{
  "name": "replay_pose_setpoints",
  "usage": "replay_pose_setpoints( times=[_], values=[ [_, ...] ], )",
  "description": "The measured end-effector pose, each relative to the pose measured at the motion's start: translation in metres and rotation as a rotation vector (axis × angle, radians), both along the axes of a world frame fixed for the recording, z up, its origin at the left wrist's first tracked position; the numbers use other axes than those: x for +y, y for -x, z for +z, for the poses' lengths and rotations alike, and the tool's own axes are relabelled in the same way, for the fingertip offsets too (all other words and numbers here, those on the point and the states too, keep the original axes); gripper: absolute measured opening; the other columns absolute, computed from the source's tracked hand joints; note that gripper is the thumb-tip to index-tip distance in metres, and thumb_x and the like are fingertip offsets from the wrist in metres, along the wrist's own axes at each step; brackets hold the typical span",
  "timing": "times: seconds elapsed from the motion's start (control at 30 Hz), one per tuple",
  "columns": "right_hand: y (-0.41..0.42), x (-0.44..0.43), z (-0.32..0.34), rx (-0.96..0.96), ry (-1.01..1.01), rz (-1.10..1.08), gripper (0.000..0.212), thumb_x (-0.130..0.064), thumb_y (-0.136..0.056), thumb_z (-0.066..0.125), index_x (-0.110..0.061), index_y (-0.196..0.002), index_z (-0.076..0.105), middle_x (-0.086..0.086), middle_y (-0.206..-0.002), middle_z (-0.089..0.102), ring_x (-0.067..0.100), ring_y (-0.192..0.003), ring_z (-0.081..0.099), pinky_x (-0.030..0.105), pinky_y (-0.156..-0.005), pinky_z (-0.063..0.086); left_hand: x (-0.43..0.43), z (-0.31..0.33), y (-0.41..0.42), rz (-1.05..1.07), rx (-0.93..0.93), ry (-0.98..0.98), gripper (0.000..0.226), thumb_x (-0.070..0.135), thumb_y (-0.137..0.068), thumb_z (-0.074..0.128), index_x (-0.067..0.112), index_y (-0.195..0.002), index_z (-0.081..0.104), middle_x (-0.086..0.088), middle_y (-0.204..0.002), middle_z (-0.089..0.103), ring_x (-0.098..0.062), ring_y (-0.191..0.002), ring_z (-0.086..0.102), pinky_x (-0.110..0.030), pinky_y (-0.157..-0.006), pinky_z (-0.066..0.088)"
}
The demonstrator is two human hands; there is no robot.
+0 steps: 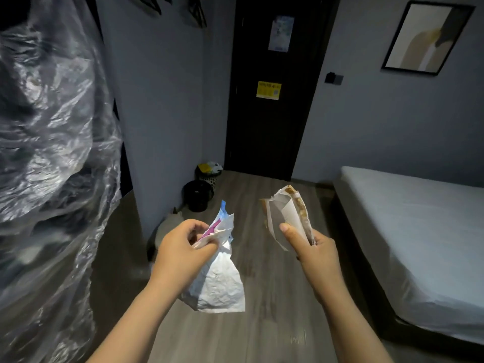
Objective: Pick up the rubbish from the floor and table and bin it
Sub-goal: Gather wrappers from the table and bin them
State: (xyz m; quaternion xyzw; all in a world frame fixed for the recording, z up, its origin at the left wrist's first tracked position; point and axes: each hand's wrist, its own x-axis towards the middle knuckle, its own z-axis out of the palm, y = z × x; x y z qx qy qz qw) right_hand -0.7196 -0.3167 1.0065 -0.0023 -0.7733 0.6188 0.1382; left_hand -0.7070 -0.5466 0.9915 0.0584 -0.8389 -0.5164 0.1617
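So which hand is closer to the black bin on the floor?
Left. The left hand, holding white wrappers, is on this side of the black bin; the right hand, holding a paper wrapper, is further right, nearer the bed.

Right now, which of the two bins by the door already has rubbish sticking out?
The perforated bin nearest the door, topped with yellow and white rubbish; the plain black bin in front shows none.
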Motion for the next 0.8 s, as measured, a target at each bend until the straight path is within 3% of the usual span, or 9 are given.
replay_pose_setpoints(
  times=[0.07,0.17,0.3,0.4,0.47,0.6,0.73,0.8],
  values=[
    [0.037,0.012,0.003,0.003,0.002,-0.001,0.066,-0.047,-0.074,0.072,0.014,-0.097,0.058,0.035,-0.089,0.058,0.031,-0.065,0.053,0.032,-0.061,0.037,0.011,0.005,0.035,0.007,-0.010,0.011,0.019,0.019,-0.070,0.074,0.032,-0.079,0.065,0.014,-0.077,0.068,-0.002,-0.073,0.064,-0.015,-0.061,0.046],
    [0.091,0.026,0.007,-0.006,0.006,0.009,0.064,-0.050,-0.071,0.072,0.009,-0.093,0.062,0.025,-0.074,0.058,0.018,-0.066,0.050,0.032,-0.060,0.037,0.025,0.008,0.086,0.041,-0.013,0.014,0.017,0.021,-0.069,0.072,0.033,-0.078,0.064,0.018,-0.077,0.068,0.001,-0.073,0.062,-0.017,-0.062,0.048],
    [0.153,0.034,0.002,-0.030,0.014,0.027,0.054,-0.046,-0.075,0.072,0.006,-0.088,0.064,0.017,-0.066,0.052,0.014,-0.063,0.047,0.032,-0.058,0.036,0.031,0.005,0.143,0.045,-0.031,0.022,0.018,0.023,-0.070,0.073,0.035,-0.079,0.064,0.022,-0.078,0.067,0.004,-0.073,0.061,-0.019,-0.063,0.049],
    [0.199,0.030,-0.005,-0.057,0.012,0.028,0.052,-0.045,-0.076,0.073,0.005,-0.074,0.058,0.002,-0.059,0.041,0.011,-0.056,0.038,0.032,-0.056,0.030,0.026,-0.001,0.187,0.052,-0.041,0.017,0.019,0.023,-0.070,0.073,0.035,-0.078,0.063,0.016,-0.076,0.068,0.003,-0.072,0.061,-0.018,-0.061,0.047],
    [0.232,0.025,-0.012,-0.069,0.010,0.022,0.052,-0.042,-0.077,0.073,0.006,-0.070,0.053,0.000,-0.060,0.039,0.011,-0.057,0.036,0.031,-0.057,0.029,0.020,-0.006,0.219,0.048,-0.050,0.013,0.018,0.023,-0.070,0.073,0.035,-0.079,0.063,0.012,-0.075,0.068,0.000,-0.072,0.061,-0.018,-0.061,0.047],
    [0.303,0.004,-0.020,-0.086,-0.012,0.006,0.039,-0.042,-0.077,0.072,-0.017,-0.052,0.054,-0.008,-0.054,0.037,0.007,-0.053,0.035,0.028,-0.053,0.029,0.000,-0.016,0.291,0.038,-0.062,-0.006,0.018,0.022,-0.071,0.073,0.034,-0.077,0.063,0.011,-0.074,0.068,-0.001,-0.072,0.060,-0.014,-0.057,0.044],
    [0.369,-0.023,-0.023,-0.105,-0.003,0.019,0.038,-0.041,-0.077,0.072,-0.007,-0.066,0.062,0.002,-0.057,0.044,0.011,-0.058,0.042,0.030,-0.056,0.033,-0.031,-0.019,0.359,0.061,-0.064,-0.038,0.017,0.020,-0.071,0.072,0.033,-0.076,0.063,0.021,-0.077,0.066,0.003,-0.073,0.059,-0.016,-0.057,0.043],
    [0.406,-0.038,-0.024,-0.132,-0.008,0.023,0.031,-0.040,-0.077,0.072,-0.009,-0.075,0.068,0.009,-0.060,0.053,0.013,-0.062,0.049,0.030,-0.058,0.037,-0.049,-0.021,0.396,0.076,-0.095,-0.050,0.015,0.020,-0.070,0.072,0.031,-0.076,0.064,0.014,-0.077,0.068,-0.002,-0.072,0.060,-0.020,-0.059,0.044]
  ],
)
